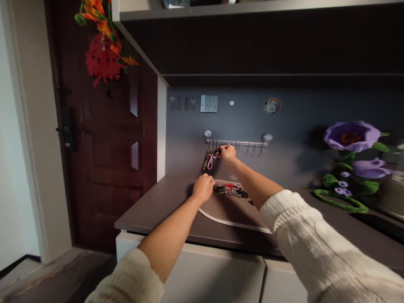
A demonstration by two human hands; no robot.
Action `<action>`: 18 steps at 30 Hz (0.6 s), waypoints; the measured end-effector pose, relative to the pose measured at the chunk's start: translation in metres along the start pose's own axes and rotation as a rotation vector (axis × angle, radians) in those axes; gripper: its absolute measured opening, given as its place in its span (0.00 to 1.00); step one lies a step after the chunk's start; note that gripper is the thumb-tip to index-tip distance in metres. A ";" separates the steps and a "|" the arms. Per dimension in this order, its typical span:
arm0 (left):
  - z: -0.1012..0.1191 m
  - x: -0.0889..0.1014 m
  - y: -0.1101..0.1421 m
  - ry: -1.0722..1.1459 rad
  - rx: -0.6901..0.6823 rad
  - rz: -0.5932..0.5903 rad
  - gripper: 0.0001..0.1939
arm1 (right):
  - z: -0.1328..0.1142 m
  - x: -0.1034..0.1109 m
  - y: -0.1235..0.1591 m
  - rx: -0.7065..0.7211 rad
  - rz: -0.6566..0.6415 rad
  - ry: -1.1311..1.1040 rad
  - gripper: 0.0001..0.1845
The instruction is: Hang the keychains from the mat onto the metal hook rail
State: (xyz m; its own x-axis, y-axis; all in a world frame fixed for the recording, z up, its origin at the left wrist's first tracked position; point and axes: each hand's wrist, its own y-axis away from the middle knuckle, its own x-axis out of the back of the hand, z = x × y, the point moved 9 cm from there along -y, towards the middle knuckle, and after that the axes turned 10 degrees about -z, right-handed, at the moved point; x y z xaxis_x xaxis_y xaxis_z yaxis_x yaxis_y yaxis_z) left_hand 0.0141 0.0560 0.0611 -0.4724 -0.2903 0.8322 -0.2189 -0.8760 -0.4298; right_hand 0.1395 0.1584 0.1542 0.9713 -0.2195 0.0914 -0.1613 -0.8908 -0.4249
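Note:
My right hand [228, 154] is raised to a clear hook rail [237, 142] on the wall, its fingers pinched around a dark key set [217, 151] at the hooks. Just left of it hang keys with a pink strap [211, 161] and a dark charm with gold lettering [205, 163]. Below, my left hand [203, 187] is closed above the counter; whatever its fingers may hold is hidden. Beside it, a pile of keys [232, 191] with a red piece lies on a brown mat [233, 210] with a pale rim.
Purple fabric flowers [352, 136] with green leaves stand at the right of the counter [148, 206]. A dark shelf [252, 46] overhangs the wall. Switches [209, 103] and small hooks [192, 102] are above the rail. A dark red door [107, 168] stands at left.

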 end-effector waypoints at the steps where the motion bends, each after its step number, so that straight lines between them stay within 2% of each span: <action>1: 0.000 0.000 0.000 -0.001 0.001 0.002 0.11 | 0.002 0.000 -0.002 -0.002 0.012 0.017 0.08; 9: -0.004 -0.001 -0.003 -0.032 0.027 0.018 0.12 | 0.018 0.000 -0.011 0.013 0.013 0.098 0.09; 18: -0.008 -0.002 -0.004 -0.046 0.051 0.003 0.12 | 0.021 -0.001 -0.016 0.128 -0.026 0.303 0.12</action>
State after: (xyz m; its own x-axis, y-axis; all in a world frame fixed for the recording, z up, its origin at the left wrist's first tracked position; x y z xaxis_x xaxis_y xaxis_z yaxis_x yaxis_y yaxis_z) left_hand 0.0092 0.0635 0.0583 -0.4332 -0.3093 0.8466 -0.1735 -0.8931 -0.4151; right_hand 0.1449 0.1809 0.1417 0.8756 -0.3232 0.3589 -0.0956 -0.8444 -0.5271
